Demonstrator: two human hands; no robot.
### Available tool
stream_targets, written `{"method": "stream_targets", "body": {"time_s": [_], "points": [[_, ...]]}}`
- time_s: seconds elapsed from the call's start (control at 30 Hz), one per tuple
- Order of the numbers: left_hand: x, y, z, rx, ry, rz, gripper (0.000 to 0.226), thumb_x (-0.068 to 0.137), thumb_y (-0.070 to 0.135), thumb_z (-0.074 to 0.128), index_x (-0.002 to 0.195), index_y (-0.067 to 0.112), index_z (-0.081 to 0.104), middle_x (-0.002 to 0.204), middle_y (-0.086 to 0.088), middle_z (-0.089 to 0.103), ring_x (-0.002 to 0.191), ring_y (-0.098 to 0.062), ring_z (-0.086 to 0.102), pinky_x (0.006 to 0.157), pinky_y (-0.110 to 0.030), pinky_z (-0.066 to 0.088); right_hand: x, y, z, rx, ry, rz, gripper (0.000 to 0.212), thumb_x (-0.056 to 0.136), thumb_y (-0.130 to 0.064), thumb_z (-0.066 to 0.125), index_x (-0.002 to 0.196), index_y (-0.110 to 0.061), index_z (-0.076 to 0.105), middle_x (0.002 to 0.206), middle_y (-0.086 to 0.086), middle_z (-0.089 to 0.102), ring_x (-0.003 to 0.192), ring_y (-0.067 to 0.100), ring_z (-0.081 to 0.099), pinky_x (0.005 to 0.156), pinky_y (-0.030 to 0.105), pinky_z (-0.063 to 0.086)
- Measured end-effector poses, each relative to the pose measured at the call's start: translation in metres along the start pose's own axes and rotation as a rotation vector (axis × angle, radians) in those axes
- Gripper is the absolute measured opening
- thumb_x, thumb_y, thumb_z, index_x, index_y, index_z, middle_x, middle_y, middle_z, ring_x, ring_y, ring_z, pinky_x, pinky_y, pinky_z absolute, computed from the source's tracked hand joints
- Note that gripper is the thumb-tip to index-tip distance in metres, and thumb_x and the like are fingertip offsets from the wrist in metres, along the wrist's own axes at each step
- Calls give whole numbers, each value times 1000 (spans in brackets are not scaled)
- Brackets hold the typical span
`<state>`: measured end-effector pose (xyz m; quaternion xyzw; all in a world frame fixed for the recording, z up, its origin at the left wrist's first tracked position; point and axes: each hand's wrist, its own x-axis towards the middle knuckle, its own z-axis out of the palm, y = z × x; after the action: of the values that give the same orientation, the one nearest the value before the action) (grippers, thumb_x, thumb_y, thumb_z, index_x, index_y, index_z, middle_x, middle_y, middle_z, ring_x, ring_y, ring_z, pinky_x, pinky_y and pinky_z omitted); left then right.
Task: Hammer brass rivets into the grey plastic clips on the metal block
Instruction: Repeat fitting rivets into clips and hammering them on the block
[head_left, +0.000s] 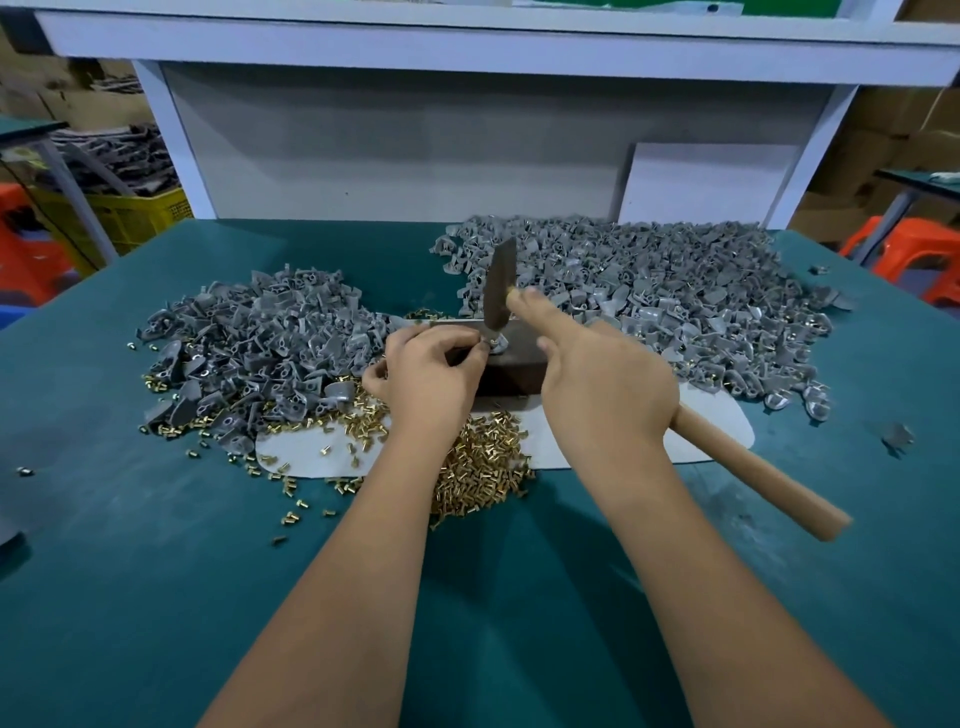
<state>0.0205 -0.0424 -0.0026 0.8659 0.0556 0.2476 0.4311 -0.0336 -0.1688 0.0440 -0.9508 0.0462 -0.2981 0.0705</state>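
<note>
Green table (156, 519): left hand (426, 374) hides clip (496, 344) under blurred hammer (500, 283).

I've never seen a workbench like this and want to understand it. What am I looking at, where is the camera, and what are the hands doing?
No machine here: a person works with two bare hands, filmed by a camera on their head looking down. The right hand grips a wooden-handled hammer, its head down at a grey clip on the dark metal block. The left hand pinches that clip to steady it. On the green table lie two heaps of grey clips, left and right, and loose brass rivets near the wrists.
</note>
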Motion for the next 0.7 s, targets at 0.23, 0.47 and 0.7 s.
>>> {"method": "stream_targets", "body": {"time_s": [0.23, 0.47, 0.7], "points": [[0, 2, -1, -9, -17, -20, 8, 89, 38, 68, 89, 36, 76, 96, 27, 62, 127, -7, 35, 98, -38, 13, -1, 3, 1, -14, -43, 12, 54, 98, -30, 49, 136, -62, 27, 63, -7, 31, 46, 12, 19, 44, 24, 9], [-1, 2, -2, -8, -13, 5, 9, 89, 36, 68, 92, 35, 76, 93, 29, 56, 126, -6, 35, 99, -39, 13, -3, -2, 1, -21, -41, -9, 54, 97, -31, 49, 136, -61, 27, 70, -5, 39, 51, 14, 24, 44, 24, 10], [-1, 1, -1, 2, -2, 4, 12, 88, 40, 69, 96, 34, 76, 102, 24, 63, 125, -3, 33, 102, -38, 12, 9, -4, -11, 7, 65, 5, 53, 94, -27, 56, 135, -56, 38, 70, -3, 43, 53, 22, 40, 47, 24, 19]]}}
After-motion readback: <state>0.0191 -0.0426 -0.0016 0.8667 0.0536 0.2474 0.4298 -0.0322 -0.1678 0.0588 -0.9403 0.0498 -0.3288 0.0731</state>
